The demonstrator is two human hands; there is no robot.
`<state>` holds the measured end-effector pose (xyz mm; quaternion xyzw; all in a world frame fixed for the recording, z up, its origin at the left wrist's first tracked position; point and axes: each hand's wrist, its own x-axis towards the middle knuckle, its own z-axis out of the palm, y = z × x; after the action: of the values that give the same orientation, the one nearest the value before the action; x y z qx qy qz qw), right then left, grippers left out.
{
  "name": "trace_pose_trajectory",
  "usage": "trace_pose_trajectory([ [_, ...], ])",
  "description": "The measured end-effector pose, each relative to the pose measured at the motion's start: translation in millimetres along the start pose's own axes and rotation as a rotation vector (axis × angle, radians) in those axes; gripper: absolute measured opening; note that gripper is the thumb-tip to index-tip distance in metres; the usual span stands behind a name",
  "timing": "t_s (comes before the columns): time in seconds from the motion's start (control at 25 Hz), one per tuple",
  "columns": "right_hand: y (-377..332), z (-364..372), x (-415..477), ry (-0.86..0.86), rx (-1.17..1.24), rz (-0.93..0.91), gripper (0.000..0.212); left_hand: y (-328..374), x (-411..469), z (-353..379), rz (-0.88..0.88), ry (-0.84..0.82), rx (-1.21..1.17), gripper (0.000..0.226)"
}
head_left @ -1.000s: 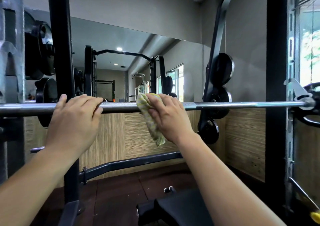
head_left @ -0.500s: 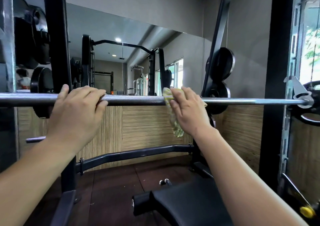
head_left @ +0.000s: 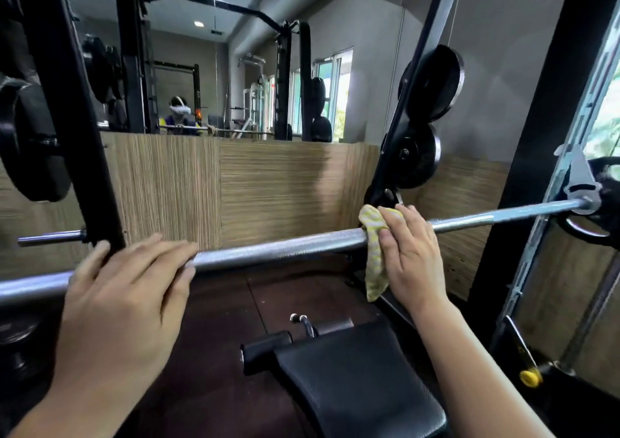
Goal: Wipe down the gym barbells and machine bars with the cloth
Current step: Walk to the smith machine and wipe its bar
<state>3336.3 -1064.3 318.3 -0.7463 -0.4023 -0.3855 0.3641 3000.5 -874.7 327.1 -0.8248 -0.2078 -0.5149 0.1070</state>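
The bar [head_left: 278, 249] is seen resting across the rack, its far right end seated in a metal catch [head_left: 578, 182], so it is held up without being carried by either hand. The left hand [head_left: 131, 290] is laid over the bar towards its left end. Its fingers are bent loosely over the top and the thumb is kept on the far side. Nothing else is held in it, and this light overhand hold is probably meant to stop the bar from rolling while it is rubbed.

The cloth [head_left: 374, 253], yellow and patterned, is draped over the bar right of its middle, where the knurled section gives way to smooth steel. It is clamped there by the right hand [head_left: 411, 256], whose fingers are curled over the top and whose thumb is pressed against the near side. A tail of cloth is left hanging below the bar. Wrapped this way, most of the bar's round surface can be reached in one sliding stroke.

The smooth stretch of the bar between the cloth and the catch is judged to be the part now due for wiping. A padded bench [head_left: 355, 380] lies below the bar, and weight plates [head_left: 432, 82] are stored above and behind its right half.
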Motion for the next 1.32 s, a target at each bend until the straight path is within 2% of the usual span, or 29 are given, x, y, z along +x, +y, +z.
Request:
trace_pose_trajectory([
  [0.12, -16, -7, 2, -0.058, -0.001, 0.033, 0.042, 9, 11, -2, -0.082, -0.151, -0.005, 0.037],
  [0.28, -44, -12, 1, -0.223, 0.06, -0.068, 0.041, 22, 29, -5, -0.157, -0.361, 0.037, 0.048],
  [0.4, -23, -27, 13, -0.336, 0.053, -0.067, 0.042, 44, 52, -1, -0.143, -0.485, 0.015, 0.049],
  [0.56, 18, -44, 29, -0.404, -0.003, 0.057, 0.045, 82, 75, 17, -0.104, -0.605, -0.021, 0.045],
  [0.68, 17, -48, 33, -0.455, -0.016, 0.125, 0.047, 111, 89, 36, -0.082, -0.664, -0.036, 0.036],
  [0.76, 4, -47, 30, -0.489, -0.024, 0.153, 0.049, 130, 99, 45, -0.069, -0.72, -0.053, 0.039],
  [0.96, -26, -49, 23, -0.58, 0.032, 0.05, 0.052, 162, 116, 63, -0.012, -0.762, -0.103, 0.039],
  [1.12, -2, -57, 32, -0.578, 0.038, 0.082, 0.052, 174, 127, 77, 0.002, -0.817, -0.156, 0.036],
  [1.32, 46, -60, 47, -0.527, -0.031, 0.261, 0.054, 186, 136, 98, 0.022, -0.888, -0.225, 0.038],
])
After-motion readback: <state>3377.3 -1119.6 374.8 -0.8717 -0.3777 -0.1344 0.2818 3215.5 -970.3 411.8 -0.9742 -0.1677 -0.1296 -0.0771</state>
